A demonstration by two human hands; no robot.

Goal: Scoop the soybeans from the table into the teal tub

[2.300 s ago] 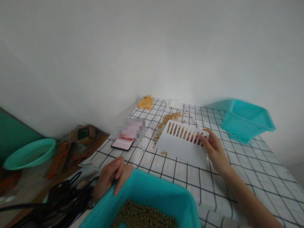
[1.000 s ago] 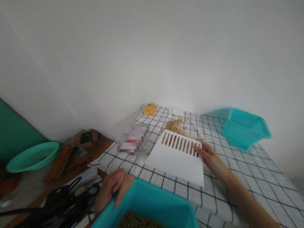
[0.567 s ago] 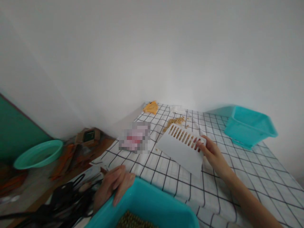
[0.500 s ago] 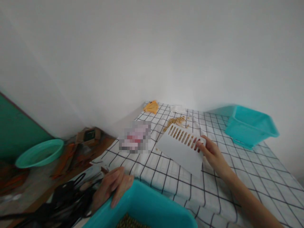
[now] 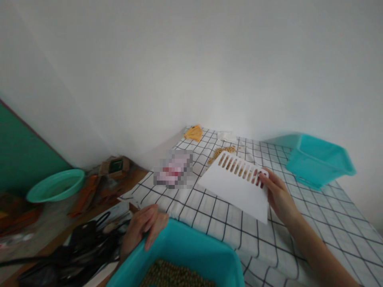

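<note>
My right hand (image 5: 278, 191) pinches a white slotted plastic sheet (image 5: 235, 191) by its right end, close to the row of slots. The sheet is tilted over the checked cloth. Beyond its slotted edge lies a small heap of tan pellets (image 5: 220, 152). With fingers curled over the rim, my left hand (image 5: 145, 227) grips the left corner of a teal plastic bin (image 5: 197, 245) at the table's front edge. Small brownish grains (image 5: 179, 275) cover the part of the bin's bottom that shows.
On the white cloth with black checks (image 5: 191, 205) are a blurred-out pink item (image 5: 174, 169), a yellow cloth-like piece (image 5: 194, 133) and a crumpled white piece (image 5: 227, 136). A second teal bin (image 5: 321, 161) stands tilted at right. A green basin (image 5: 55, 186) and carton (image 5: 115, 166) sit lower left.
The slotted sheet and my right hand have shifted a little to the right. More of the grains in the near bin show. My left hand keeps its hold on the rim.
</note>
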